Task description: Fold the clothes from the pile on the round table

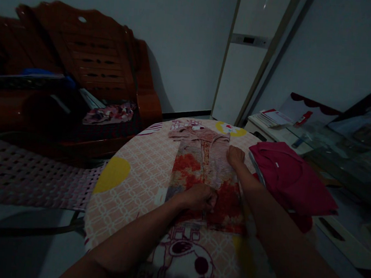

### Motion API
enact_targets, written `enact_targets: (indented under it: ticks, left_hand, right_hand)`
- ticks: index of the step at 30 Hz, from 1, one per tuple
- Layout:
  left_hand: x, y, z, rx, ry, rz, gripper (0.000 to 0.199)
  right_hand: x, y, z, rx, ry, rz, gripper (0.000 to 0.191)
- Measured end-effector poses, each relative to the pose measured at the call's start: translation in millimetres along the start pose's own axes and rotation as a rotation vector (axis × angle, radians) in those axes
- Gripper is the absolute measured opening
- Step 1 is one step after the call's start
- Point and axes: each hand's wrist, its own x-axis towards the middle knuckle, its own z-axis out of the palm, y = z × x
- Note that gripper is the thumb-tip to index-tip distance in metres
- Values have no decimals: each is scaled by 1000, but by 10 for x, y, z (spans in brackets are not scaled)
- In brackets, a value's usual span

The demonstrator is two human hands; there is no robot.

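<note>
A short-sleeved shirt (pixel 188 165), pinkish grey with red-orange blotches and a patterned front strip, lies flat on a round table. Its collar and sleeves point toward the far side. My left hand (pixel 200 196) rests over the lower middle of the shirt with its fingers curled in. Whether cloth is caught in those fingers is hidden. At the shirt's right edge, just below the sleeve, my right hand (pixel 235 156) is closed on the fabric. To its right, a folded magenta garment (pixel 285 174) tops a stack of clothes.
A patterned cloth (pixel 138 169) covers the table. A woven chair (pixel 41 175) stands at the left, behind it a wooden bench (pixel 98 59) with crumpled fabric (pixel 110 114). On the right are a glass-topped cabinet (pixel 320 145) and a tall white appliance (pixel 242 66).
</note>
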Motion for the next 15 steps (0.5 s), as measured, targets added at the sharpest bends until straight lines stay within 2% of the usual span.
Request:
enact_targets:
  ticks: [3,6,9,12,15]
  left_hand:
    - [-8,37,-24,34,-7,17,11]
    - [-16,71,-46,68,-22,17,10]
    - [-21,96,-59,95,-41,5,9]
    - [-21,103,-52,108,-44,-3,9]
    - [-24,92,-32,110,-41,-5,10]
  right_hand:
    - [12,63,5,-17,9,53,39]
    - [0,-2,3,-29,60,41,37]
    - [-36,-135,47,-22,135,-48,40]
    - [-65,-214,127,4,116,-212,42]
    - [-65,-240,151,34,84,-189,42]
